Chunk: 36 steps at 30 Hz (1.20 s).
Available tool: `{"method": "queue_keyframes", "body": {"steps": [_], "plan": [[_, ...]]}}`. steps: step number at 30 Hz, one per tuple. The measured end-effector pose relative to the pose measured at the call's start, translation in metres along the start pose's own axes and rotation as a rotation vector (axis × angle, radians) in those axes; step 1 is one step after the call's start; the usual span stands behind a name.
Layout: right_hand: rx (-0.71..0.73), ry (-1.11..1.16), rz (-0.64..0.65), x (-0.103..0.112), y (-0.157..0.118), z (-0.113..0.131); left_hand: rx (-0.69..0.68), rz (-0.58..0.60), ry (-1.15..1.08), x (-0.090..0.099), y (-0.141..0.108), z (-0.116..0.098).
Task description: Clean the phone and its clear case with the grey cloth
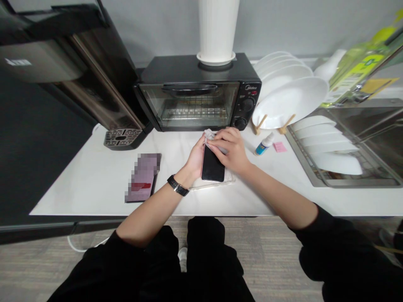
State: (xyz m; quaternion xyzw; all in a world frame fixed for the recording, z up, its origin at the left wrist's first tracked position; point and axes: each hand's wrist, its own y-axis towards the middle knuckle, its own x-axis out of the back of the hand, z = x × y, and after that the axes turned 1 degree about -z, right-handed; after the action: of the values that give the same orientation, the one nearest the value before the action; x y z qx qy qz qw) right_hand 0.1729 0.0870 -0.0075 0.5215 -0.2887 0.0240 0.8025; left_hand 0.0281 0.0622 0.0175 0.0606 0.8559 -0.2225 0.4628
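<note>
Left grip (195,158) closes around the phone's left edge, its fingers partly out of sight beneath. Right grip (232,147) is bent with thumb and fingers together, pinching a bunched white tissue (209,134) against the upper part of the screen.

Noted, in descending size: white surface (85,180) across the middle of the frame; black toaster oven (147,74) at upper centre; white plates (289,100) racked at upper right; pale cloth (229,178) at centre, spread under the work; second phone (145,174), image blocked out, at centre left; phone (213,165), dark-screened, at frame centre, lying on the cloth directly below the oven door; small spray bottle (263,144), right of centre; pink note (279,147) just beside it.

Assessment of the wiping in hand: the left hold should stay on the edge, firm enough to stop sliding on the cloth. The tissue would do better flattened under several fingertips than bunched. Light, overlapping strokes from top edge to bottom are advised, reaching the corners and turning to a clean face when marked.
</note>
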Motion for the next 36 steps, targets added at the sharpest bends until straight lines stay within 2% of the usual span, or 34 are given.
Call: {"method": "queue_keyframes", "body": {"steps": [4, 8, 11, 16, 20, 23, 25, 29, 31, 34, 36], "plan": [[0.124, 0.100, 0.067, -0.003, -0.002, 0.009, -0.088, 0.064, 0.038, -0.002, -0.004, -0.009], [0.274, 0.171, 0.080, -0.003, -0.004, 0.014, -0.227, -0.017, 0.017, 0.001, -0.006, -0.022], [0.273, 0.136, 0.065, 0.000, -0.002, 0.010, -0.300, -0.047, -0.021, 0.004, -0.004, -0.028], [0.109, -0.039, -0.010, 0.003, 0.000, -0.006, -0.186, 0.023, 0.035, 0.003, -0.002, -0.027], [0.014, -0.134, -0.060, 0.002, -0.002, -0.013, 0.002, 0.076, 0.010, -0.001, -0.002, -0.019], [-0.038, -0.135, -0.043, 0.000, -0.003, -0.013, 0.119, 0.055, 0.017, 0.000, -0.001, -0.013], [-0.042, -0.099, -0.016, 0.000, -0.003, -0.013, 0.146, 0.031, 0.039, 0.003, 0.001, -0.009], [0.011, -0.022, 0.032, 0.000, 0.000, -0.009, 0.107, -0.021, 0.072, 0.009, 0.006, -0.005], [0.061, 0.054, 0.073, -0.001, 0.000, -0.006, 0.071, -0.009, 0.050, 0.009, 0.007, -0.005], [0.144, 0.188, 0.141, -0.003, 0.000, 0.000, -0.038, 0.014, 0.023, 0.005, 0.003, -0.008], [0.172, 0.270, 0.175, -0.003, 0.000, 0.004, -0.130, -0.018, 0.019, 0.004, 0.000, -0.011]]}}
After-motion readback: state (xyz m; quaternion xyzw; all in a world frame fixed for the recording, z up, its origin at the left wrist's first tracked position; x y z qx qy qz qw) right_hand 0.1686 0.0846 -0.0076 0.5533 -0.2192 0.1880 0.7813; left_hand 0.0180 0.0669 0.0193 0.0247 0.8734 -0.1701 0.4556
